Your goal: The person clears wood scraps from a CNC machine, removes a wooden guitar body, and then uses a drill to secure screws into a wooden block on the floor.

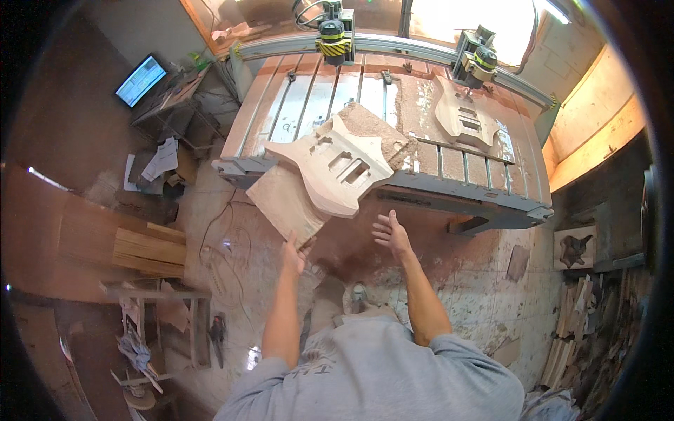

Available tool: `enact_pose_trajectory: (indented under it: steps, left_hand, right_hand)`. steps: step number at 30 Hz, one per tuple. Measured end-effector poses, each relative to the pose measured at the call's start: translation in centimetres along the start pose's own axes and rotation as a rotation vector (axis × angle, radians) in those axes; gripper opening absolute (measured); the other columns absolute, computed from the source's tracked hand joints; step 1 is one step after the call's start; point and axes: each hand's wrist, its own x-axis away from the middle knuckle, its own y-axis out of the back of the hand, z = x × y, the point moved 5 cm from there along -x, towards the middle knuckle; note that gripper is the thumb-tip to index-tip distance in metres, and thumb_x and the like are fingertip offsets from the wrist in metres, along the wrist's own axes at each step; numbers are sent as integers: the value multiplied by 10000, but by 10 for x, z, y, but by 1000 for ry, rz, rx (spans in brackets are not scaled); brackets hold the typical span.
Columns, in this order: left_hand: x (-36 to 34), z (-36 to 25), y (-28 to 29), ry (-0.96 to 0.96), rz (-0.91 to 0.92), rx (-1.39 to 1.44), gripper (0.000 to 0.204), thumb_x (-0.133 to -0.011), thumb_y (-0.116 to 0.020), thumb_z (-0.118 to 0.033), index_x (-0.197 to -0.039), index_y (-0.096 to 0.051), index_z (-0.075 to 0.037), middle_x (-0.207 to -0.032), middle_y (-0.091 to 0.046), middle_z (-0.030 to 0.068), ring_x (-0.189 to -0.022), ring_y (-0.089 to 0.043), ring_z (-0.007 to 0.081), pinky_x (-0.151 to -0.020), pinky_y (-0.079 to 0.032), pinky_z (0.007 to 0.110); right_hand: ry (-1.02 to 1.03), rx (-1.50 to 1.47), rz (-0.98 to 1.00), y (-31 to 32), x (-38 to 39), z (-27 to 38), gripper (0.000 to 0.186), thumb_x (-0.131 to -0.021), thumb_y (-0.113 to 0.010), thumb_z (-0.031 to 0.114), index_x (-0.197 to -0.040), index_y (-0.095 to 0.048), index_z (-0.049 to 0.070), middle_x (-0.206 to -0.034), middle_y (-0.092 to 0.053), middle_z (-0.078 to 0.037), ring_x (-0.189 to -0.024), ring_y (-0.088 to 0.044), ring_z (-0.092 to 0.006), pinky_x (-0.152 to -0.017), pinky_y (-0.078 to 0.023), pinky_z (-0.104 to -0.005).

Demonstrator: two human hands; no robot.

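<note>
My left hand (pixel 296 255) grips the near corner of a flat wooden board (pixel 281 200), which juts out past the front edge of the machine table. On top of that board lies a pale, unfinished guitar body (pixel 319 172) with cavities cut through it, reaching back over the table edge. My right hand (pixel 393 234) is held in the air just right of the guitar body's near end, fingers spread, touching nothing. Behind the body, a sawdust-covered slab (pixel 361 121) lies on the slotted table.
A CNC router table (pixel 449 165) carries a second guitar body (pixel 460 116) under the right spindle (pixel 481 62); another spindle (pixel 332 41) hangs from the gantry. Left stand a monitor (pixel 140 81) and stacked planks (pixel 149 251). Wood offcuts (pixel 572 330) lean at right.
</note>
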Motion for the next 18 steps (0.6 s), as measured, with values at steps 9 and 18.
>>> enact_pose_trajectory:
  steps: [9,18]
  left_hand:
    - [107,101,-28,177,229,-163,409,-1045,-497,-344,-1299,-540,-26,-1161,-668,136,-1020,-679,275,-892,-527,442]
    - [136,99,-38,295,256,-340,518,-1031,-480,-471,-1314,-531,-39,-1226,-650,131,-1058,-670,259,-919,-512,427]
  right_hand:
    - [69,-352,257,-30,10,23,700,-901,-642,453,-1402,-461,-2,-1347,-579,-170,-1228,-569,-304,-1052,-440,-485]
    - [127,-411,265,-15,14,31,587,-724,-687,137,-1280,-547,8,-1159,-646,-128,-1063,-637,-252,-956,-510,-406]
